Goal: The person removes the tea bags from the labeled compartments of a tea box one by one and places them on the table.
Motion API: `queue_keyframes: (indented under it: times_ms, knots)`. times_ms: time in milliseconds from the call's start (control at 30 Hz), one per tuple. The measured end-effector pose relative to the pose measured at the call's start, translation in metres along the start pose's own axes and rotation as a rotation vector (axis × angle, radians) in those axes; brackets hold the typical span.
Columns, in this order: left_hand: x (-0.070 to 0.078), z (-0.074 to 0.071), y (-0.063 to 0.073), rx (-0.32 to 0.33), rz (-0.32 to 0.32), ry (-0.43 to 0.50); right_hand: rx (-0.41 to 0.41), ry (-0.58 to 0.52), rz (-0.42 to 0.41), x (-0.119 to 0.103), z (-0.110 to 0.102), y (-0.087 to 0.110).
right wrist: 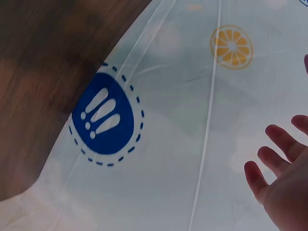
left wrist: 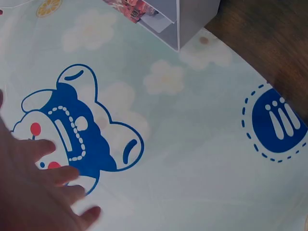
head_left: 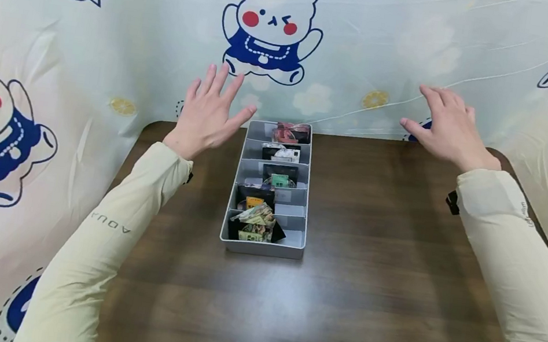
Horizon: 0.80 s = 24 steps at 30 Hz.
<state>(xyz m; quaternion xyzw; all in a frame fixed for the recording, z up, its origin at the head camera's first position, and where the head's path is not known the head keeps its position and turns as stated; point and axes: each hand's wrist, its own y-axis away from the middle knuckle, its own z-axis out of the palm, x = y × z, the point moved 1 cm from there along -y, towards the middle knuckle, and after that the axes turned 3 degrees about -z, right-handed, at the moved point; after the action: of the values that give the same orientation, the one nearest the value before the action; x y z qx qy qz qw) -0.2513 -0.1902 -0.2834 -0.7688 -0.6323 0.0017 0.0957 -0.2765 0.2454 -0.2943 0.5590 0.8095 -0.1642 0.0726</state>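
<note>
A grey divided tray (head_left: pixel 265 249) stands on the table, its several compartments in a row holding small packets. Crumpled patterned packets (head_left: pixel 257 221) fill the nearest one, and reddish packets (head_left: pixel 290 133) lie in the farthest. My left hand (head_left: pixel 208 112) is raised beside the tray's far left end, fingers spread, holding nothing. Farther right, my right hand (head_left: pixel 448 125) is held up over the table's far edge with its fingers extended and nothing in it. Spread fingers of the left hand (left wrist: pixel 43 187) also show in the left wrist view, and the right hand (right wrist: pixel 288 178) appears at the right wrist view's edge.
The brown wooden table (head_left: pixel 369 278) runs up to a pale cloth (head_left: pixel 377 33) printed with cartoon bears, which hangs behind it and along both sides. A thin white line crosses the cloth from the tray's far end toward the upper right.
</note>
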Motion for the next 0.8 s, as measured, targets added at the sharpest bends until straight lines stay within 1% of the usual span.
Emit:
queue_keyframes:
  times_ms: [100, 167, 233, 333, 400, 500, 633, 800]
  knots:
    - [0.001, -0.002, 0.003, 0.049, 0.036, -0.008, 0.03, -0.02, -0.021, -0.004, 0.004, -0.002]
    - [0.002, -0.002, 0.006, 0.064, 0.051, -0.011, 0.043, -0.038, -0.035, -0.008, 0.008, -0.004]
    - [0.002, -0.002, 0.011, 0.067, 0.064, -0.011, 0.061, -0.059, -0.053, -0.012, 0.013, -0.005]
    - [0.002, 0.002, 0.021, 0.054, 0.082, -0.004, 0.086, -0.115, -0.07, -0.018, 0.022, -0.007]
    - [0.002, 0.008, 0.03, 0.041, 0.095, 0.002, 0.1, -0.158, -0.077, -0.021, 0.029, -0.008]
    - [0.004, 0.019, 0.044, 0.019, 0.12, 0.005, 0.099, -0.213, -0.076, -0.027, 0.039, -0.009]
    - [0.007, 0.038, 0.067, -0.012, 0.138, 0.005, 0.1, -0.246, -0.088, -0.033, 0.052, -0.015]
    - [0.01, 0.06, 0.095, -0.061, 0.115, 0.017, 0.1, -0.259, -0.121, -0.043, 0.069, -0.024]
